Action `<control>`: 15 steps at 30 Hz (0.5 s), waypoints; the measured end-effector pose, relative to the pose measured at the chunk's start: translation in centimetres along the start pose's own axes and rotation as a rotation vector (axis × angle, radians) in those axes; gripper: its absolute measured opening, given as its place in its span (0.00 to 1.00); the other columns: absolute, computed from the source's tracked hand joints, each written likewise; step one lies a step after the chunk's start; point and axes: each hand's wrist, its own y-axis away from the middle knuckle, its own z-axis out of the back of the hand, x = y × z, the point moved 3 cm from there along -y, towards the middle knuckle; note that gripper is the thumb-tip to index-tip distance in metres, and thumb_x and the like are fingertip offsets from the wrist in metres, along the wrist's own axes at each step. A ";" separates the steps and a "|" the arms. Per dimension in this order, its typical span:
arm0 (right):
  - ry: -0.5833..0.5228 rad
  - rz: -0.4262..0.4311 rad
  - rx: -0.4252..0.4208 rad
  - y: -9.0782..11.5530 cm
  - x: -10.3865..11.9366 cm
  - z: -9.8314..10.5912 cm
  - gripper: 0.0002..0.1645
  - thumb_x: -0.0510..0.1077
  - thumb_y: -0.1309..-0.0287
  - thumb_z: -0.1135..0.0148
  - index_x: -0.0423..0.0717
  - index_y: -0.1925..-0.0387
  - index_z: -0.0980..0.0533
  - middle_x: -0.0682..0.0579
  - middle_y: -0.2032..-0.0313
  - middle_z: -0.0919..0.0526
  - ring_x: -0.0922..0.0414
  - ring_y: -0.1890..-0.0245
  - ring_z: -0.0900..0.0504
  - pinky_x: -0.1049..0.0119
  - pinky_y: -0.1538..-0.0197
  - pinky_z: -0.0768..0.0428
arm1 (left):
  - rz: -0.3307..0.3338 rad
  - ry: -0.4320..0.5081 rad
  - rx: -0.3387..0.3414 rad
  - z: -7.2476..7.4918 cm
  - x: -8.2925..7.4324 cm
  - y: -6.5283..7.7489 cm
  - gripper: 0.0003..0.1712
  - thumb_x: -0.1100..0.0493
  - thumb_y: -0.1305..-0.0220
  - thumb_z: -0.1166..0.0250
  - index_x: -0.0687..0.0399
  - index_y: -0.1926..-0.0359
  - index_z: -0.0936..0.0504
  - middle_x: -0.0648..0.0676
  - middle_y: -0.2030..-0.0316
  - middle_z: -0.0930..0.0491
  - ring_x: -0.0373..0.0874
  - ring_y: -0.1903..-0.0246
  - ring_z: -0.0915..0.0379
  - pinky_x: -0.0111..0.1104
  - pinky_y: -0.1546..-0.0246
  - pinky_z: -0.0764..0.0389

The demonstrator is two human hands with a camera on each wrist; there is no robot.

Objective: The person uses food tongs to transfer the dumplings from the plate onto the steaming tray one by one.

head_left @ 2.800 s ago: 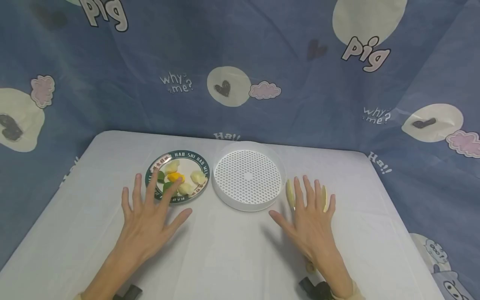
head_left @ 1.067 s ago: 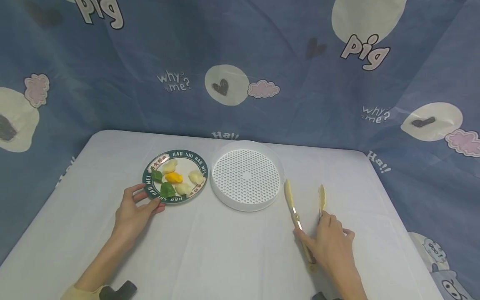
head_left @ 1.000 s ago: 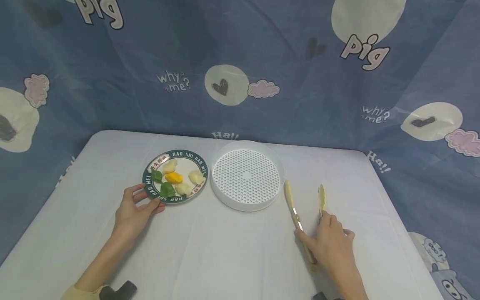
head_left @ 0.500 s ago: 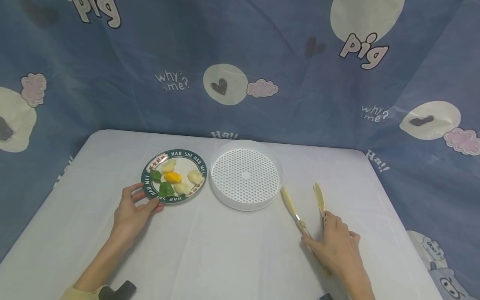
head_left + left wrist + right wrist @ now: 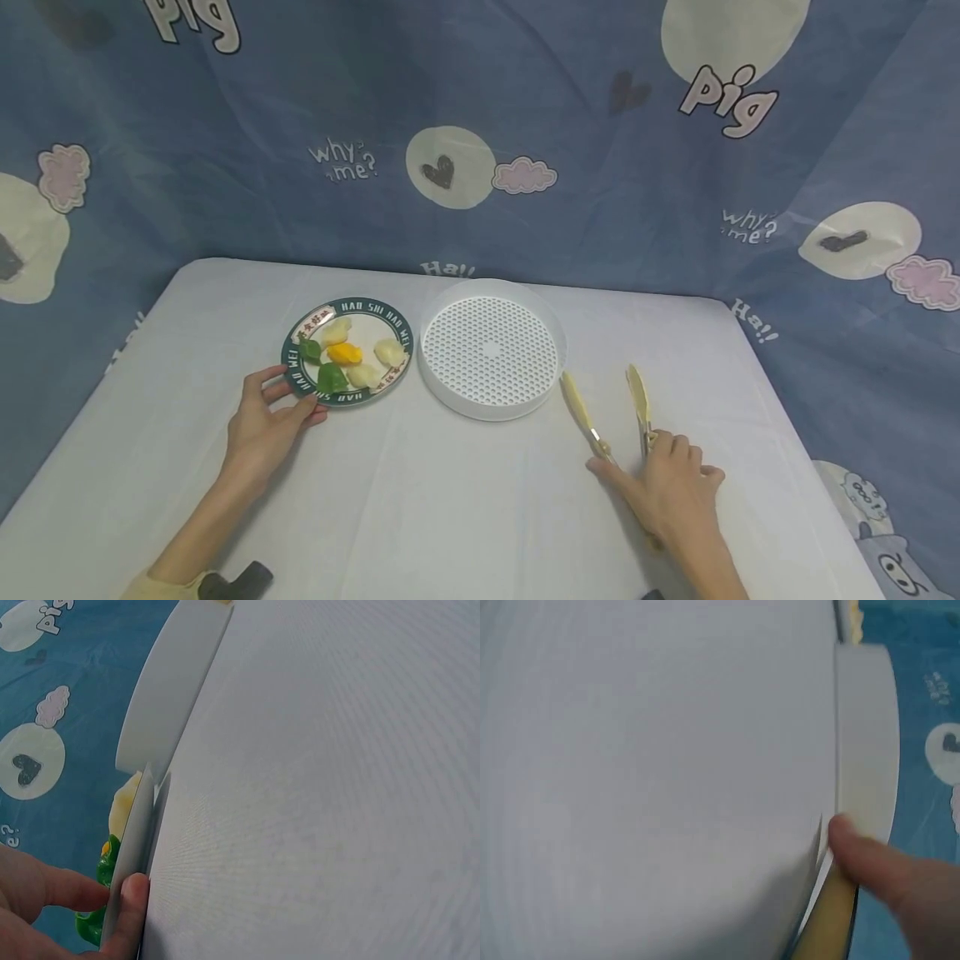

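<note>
My left hand grips the near-left rim of a round plate with a green border, thumb above and fingers below. In the left wrist view, the plate is edge-on, its rim slightly off the cloth. Several dumpling-like pieces lie on it: green ones, a yellow one and pale ones. My right hand spans spread tongs, thumb across the left arm, fingers over the right one. The right wrist view shows the thumb at the tongs' gold arm.
A white round tray with a perforated base, like a steamer tier, stands between plate and tongs. White cloth covers the table. Behind it hangs a blue printed curtain.
Both hands came down from a spread hover, the left to the plate rim, the right to the tongs. The tongs then swung slightly, tips leftward, and the right thumb shifted left. The plate barely moved.
</note>
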 end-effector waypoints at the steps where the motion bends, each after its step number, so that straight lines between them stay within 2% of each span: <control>1: 0.007 -0.001 -0.013 0.0 0.1 0.0 0.68 0.92 0.51 0.39 0.27 0.54 0.27 0.35 0.66 0.24 0.40 0.62 0.24 0.36 0.60 0.21 | 0.003 0.002 0.000 0.0 0.0 0.0 0.48 0.61 0.22 0.38 0.60 0.14 0.57 0.75 0.26 0.35 0.25 0.64 0.13 0.17 0.57 0.06; 6: 0.023 -0.015 -0.058 -0.1 0.3 -0.1 0.66 0.91 0.50 0.38 0.27 0.55 0.27 0.34 0.66 0.22 0.38 0.63 0.22 0.36 0.61 0.20 | 0.006 -0.001 -0.002 0.0 0.1 0.0 0.48 0.60 0.21 0.38 0.60 0.14 0.57 0.75 0.25 0.35 0.26 0.64 0.12 0.15 0.57 0.08; 10: 0.007 -0.045 -0.064 0.0 0.2 0.3 0.65 0.87 0.48 0.34 0.25 0.52 0.25 0.32 0.64 0.19 0.37 0.61 0.19 0.38 0.62 0.20 | 0.007 0.012 -0.006 -0.2 0.1 0.0 0.47 0.61 0.22 0.38 0.60 0.15 0.56 0.74 0.25 0.35 0.27 0.64 0.12 0.18 0.56 0.06; 15: -0.018 -0.043 -0.106 0.3 0.1 1.5 0.62 0.84 0.44 0.34 0.24 0.49 0.26 0.30 0.61 0.20 0.38 0.66 0.17 0.43 0.71 0.18 | 0.009 0.015 -0.018 -0.1 0.1 0.1 0.47 0.62 0.22 0.38 0.60 0.15 0.56 0.74 0.26 0.35 0.28 0.64 0.12 0.21 0.57 0.05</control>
